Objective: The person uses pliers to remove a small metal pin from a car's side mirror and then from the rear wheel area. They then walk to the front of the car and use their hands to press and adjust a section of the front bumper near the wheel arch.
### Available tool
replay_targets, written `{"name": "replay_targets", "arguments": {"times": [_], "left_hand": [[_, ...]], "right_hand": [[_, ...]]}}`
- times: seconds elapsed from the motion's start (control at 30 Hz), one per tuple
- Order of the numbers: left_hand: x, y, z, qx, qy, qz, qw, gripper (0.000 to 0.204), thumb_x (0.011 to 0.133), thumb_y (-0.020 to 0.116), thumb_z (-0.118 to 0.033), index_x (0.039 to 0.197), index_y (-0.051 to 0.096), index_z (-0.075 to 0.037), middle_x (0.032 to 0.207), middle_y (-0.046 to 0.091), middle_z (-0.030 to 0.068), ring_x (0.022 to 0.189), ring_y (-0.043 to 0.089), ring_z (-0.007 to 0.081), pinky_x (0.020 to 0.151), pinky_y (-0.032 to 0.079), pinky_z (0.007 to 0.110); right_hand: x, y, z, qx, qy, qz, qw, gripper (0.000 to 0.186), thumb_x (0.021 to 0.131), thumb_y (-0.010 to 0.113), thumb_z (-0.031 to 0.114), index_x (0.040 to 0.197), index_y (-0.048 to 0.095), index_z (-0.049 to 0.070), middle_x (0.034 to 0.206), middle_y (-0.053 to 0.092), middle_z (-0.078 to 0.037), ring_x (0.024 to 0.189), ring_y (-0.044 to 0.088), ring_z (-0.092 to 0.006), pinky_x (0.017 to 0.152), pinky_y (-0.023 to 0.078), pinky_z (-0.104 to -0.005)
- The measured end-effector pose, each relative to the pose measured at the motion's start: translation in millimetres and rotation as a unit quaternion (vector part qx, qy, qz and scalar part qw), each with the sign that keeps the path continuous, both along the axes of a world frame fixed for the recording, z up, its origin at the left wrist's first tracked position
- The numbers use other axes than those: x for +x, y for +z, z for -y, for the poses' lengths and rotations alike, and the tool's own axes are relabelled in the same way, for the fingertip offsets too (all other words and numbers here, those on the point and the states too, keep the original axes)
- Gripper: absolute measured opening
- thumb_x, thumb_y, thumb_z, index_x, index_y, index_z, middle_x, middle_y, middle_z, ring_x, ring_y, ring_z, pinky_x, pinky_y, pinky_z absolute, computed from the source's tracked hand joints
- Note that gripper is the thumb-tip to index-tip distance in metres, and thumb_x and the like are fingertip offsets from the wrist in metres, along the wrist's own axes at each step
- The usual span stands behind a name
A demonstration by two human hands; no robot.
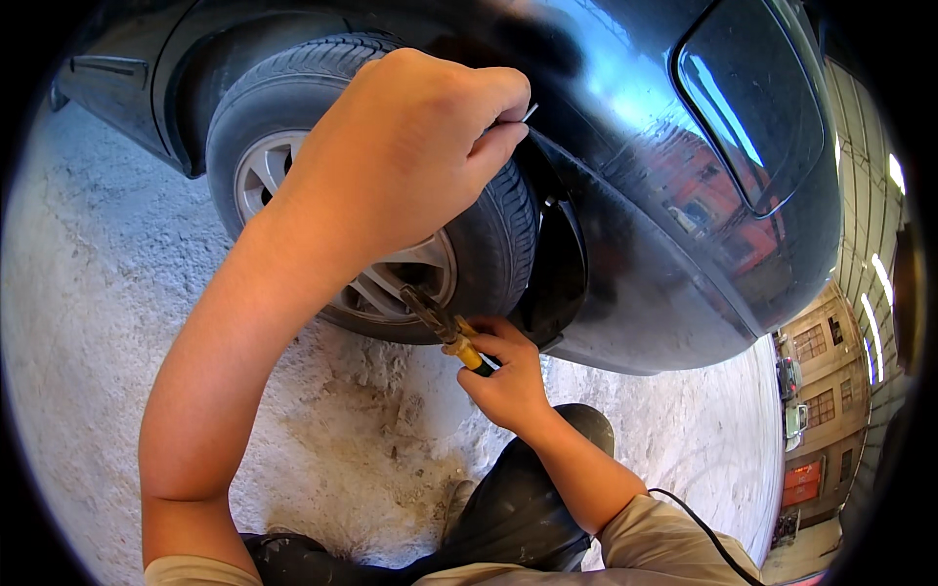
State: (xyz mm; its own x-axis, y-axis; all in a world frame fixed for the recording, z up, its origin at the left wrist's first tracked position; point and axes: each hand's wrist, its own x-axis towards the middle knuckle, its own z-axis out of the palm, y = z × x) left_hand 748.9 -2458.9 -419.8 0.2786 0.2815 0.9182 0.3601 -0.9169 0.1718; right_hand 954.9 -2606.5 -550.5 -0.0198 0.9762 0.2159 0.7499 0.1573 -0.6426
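Observation:
My left hand (410, 146) is pinched on a thin metal piece (531, 112) at the rear edge of the wheel arch, high in front of the tyre (508, 244); most of what it holds is hidden behind my fingers. Below it, my right hand (508, 381) grips pliers (454, 342) with yellow-and-dark handles, their jaws pointing up and left in front of the lower silver wheel rim (420, 264). The black car's bumper (664, 293) curves away to the right, with a black liner (557, 273) inside the arch behind the tyre.
Pale, rough, stained floor (107, 293) lies under the car and around my bent legs (498, 498). The car's side (137, 78) continues to the upper left. At the far right are a building wall with windows (811, 342), a parked vehicle (787, 376) and a metal roof with strip lights.

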Motion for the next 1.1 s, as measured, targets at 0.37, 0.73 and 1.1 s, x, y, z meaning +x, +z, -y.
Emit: {"name": "replay_targets", "arguments": {"times": [0.37, 0.73, 1.1], "left_hand": [[-8, -4, 8, -0.132, -0.044, 0.008, 0.990, 0.013, 0.092, 0.071, -0.014, 0.090, 0.067, -0.002, 0.077, 0.070, 0.0063, 0.066, 0.066, 0.0148, 0.062, 0.050, 0.027], [-73, -52, 30, -0.544, -0.241, 0.062, 0.801, 0.019, 0.098, 0.069, -0.020, 0.099, 0.066, -0.001, 0.082, 0.072, 0.0088, 0.068, 0.067, 0.0132, 0.064, 0.052, 0.026], [-73, -52, 43, -0.586, -0.259, 0.065, 0.765, 0.019, 0.098, 0.069, -0.020, 0.094, 0.064, -0.002, 0.080, 0.072, 0.0094, 0.067, 0.067, 0.0139, 0.063, 0.052, 0.026]], "right_hand": [[4, -1, -1, 0.009, 0.002, -0.005, 1.000, 0.035, 0.071, 0.069, 0.007, 0.104, 0.075, 0.000, 0.121, 0.067, -0.021, 0.111, 0.066, -0.0374, 0.097, 0.051, -0.0384], [-4, 21, 1, 0.077, 0.067, -0.086, 0.991, 0.036, 0.065, 0.063, -0.001, 0.098, 0.077, 0.003, 0.118, 0.068, -0.016, 0.109, 0.067, -0.0307, 0.096, 0.050, -0.0341], [-5, 32, -4, 0.252, 0.033, 0.087, 0.963, 0.034, 0.062, 0.075, -0.001, 0.095, 0.076, 0.006, 0.121, 0.066, -0.011, 0.106, 0.063, -0.0307, 0.087, 0.047, -0.0395]]}}
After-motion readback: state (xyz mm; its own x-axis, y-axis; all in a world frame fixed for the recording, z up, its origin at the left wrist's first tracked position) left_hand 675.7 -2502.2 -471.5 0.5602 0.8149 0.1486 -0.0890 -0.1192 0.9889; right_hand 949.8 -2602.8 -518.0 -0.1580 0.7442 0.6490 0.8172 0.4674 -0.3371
